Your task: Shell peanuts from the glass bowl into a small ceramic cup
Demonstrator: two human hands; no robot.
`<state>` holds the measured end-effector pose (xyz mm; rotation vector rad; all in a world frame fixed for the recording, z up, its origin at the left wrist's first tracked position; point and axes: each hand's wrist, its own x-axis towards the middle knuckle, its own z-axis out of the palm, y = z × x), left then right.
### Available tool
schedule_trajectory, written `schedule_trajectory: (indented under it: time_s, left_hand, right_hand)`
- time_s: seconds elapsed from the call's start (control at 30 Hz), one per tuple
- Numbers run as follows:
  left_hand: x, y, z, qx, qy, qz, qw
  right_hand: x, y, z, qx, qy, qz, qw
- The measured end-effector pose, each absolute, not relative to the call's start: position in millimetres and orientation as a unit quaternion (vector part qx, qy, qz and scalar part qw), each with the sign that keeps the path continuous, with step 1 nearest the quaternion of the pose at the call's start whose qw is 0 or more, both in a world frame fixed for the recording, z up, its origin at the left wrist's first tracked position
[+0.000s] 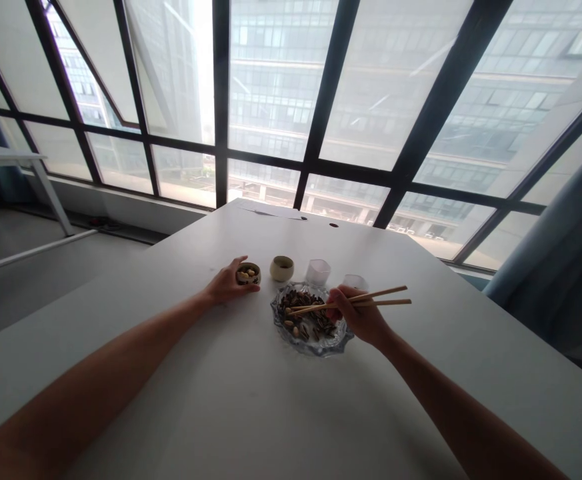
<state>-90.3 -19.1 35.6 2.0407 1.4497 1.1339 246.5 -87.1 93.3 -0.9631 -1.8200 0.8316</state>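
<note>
My left hand (231,281) is wrapped round the side of a small cup (249,281), thumb and fingers on its wall. Light-coloured nuts (247,272) lie inside that cup. In my right hand (353,310) is a pair of wooden chopsticks (381,297), their tips down over a scalloped glass plate (315,348). Dark striped seeds (303,302) cover much of the plate, with a few tan nuts (291,325) at its left front. The chopstick tips are close to a nut at the left; whether they pinch it I cannot tell.
Behind the plate stand an empty-looking beige cup (282,269), a translucent whitish cup (318,272) and another clear cup (355,282), partly hidden by my right hand. All rest on a white table (211,387). Large windows (275,80) rise beyond it, and a blue curtain (555,260) hangs right.
</note>
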Motion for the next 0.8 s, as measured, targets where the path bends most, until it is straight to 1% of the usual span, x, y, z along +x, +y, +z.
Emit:
schedule_trajectory:
  time_s: [0.13, 0.23, 0.37, 0.43, 0.5, 0.57, 0.73, 0.8]
  left_hand:
    - [-90, -19, 36, 0.736, 0.502, 0.416, 0.184]
    - [-89, -21, 36, 0.746, 0.490, 0.425, 0.150]
    - [-87, -24, 35, 0.764, 0.465, 0.440, 0.086]
    - [-85, -25, 35, 0.773, 0.451, 0.440, 0.073]
    - [-85, -26, 35, 0.779, 0.445, 0.436, 0.069]
    - [-85, -27, 35, 0.780, 0.448, 0.432, 0.069]
    - [-85, -26, 34, 0.777, 0.452, 0.432, 0.068]
    - [-85, -25, 34, 0.777, 0.453, 0.432, 0.068]
  right_hand:
    - [242, -90, 94, -0.396, -0.719, 0.350, 0.452]
    - [240, -90, 94, -0.417, -0.693, 0.352, 0.470]
    - [243, -80, 94, -0.439, -0.613, 0.370, 0.542]
    - [245, -74, 94, -0.440, -0.569, 0.387, 0.576]
    - [247, -72, 95, -0.439, -0.553, 0.397, 0.586]
    - [249, -74, 98, -0.437, -0.580, 0.392, 0.565]
    - [252, -87, 105, -0.403, -0.710, 0.353, 0.457]
    - [251, -92, 107, -0.388, -0.745, 0.336, 0.426]
